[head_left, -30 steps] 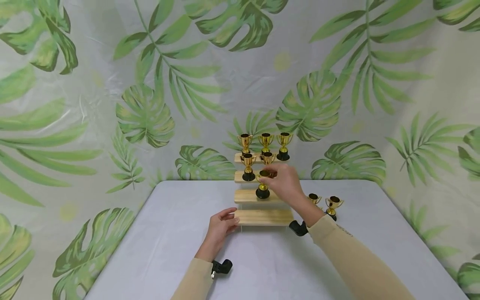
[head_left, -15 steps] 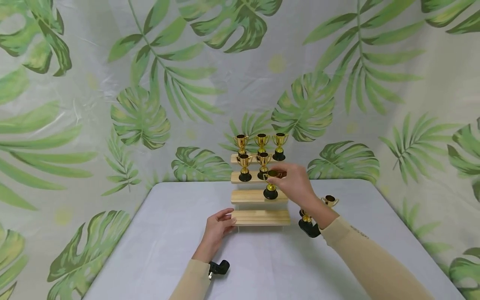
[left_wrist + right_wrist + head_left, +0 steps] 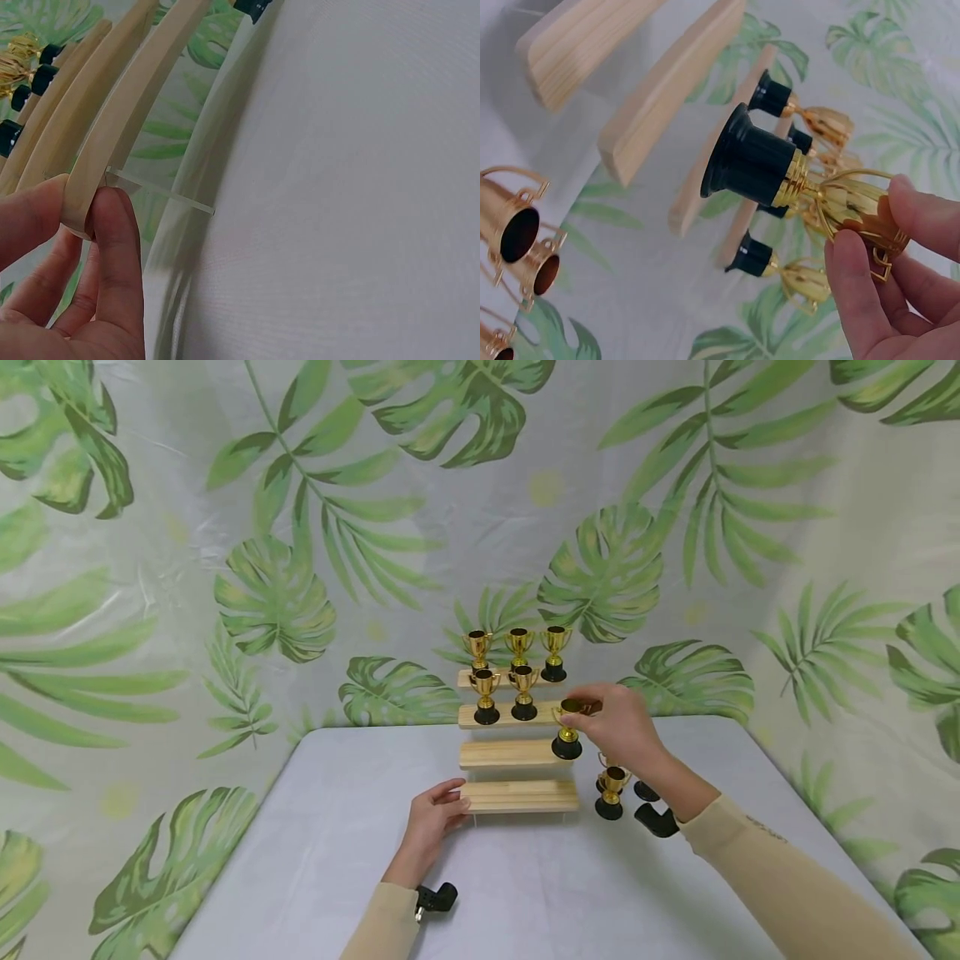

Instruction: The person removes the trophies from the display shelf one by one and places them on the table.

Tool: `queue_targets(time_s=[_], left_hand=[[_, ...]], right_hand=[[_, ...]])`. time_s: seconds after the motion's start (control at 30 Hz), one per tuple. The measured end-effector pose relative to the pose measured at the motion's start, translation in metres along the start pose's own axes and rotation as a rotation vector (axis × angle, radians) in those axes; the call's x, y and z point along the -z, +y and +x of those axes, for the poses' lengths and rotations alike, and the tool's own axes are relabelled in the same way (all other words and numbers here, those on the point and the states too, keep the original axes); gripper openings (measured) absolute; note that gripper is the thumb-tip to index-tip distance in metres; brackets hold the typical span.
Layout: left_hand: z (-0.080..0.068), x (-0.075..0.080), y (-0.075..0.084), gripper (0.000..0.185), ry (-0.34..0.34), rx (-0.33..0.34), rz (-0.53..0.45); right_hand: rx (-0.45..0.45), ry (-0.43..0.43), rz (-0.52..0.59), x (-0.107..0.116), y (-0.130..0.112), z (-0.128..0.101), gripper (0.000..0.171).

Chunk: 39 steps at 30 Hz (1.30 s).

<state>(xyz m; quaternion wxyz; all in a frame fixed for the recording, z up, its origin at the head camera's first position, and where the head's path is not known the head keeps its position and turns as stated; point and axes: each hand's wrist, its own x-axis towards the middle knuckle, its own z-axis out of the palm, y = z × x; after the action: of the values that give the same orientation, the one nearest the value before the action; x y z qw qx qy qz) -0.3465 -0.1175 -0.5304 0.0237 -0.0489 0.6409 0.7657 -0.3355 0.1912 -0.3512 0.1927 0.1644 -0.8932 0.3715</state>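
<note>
Right hand (image 3: 618, 727) pinching gold trophy (image 3: 567, 732) by its cup, beside stepped stand (image 3: 517, 795). Left hand (image 3: 435, 818) gripping bottom step's end. No readable writing.

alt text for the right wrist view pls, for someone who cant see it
The right hand pinches a small gold trophy with a black base by its cup, holding it in the air beside the wooden stepped shelves. More gold trophies show at the left edge.
</note>
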Motion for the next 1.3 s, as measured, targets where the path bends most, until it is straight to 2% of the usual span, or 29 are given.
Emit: queue_targets(time_s=[0.37,0.6,1.3], left_hand=[[0.002,0.001,-0.004,0.049,-0.019,-0.001,0.002],[-0.003,0.002,0.005,0.049,-0.012,0.006,0.003],[0.004,0.002,-0.003,0.046,-0.013,0.003,-0.004]], right_hand=[[0.007,0.012,-0.048,0.021,0.011,-0.010,0.036],[-0.004,0.021,-0.090,0.032,0.019,-0.013,0.034],[-0.030,0.062,-0.185,0.062,0.063,-0.039,0.030]])
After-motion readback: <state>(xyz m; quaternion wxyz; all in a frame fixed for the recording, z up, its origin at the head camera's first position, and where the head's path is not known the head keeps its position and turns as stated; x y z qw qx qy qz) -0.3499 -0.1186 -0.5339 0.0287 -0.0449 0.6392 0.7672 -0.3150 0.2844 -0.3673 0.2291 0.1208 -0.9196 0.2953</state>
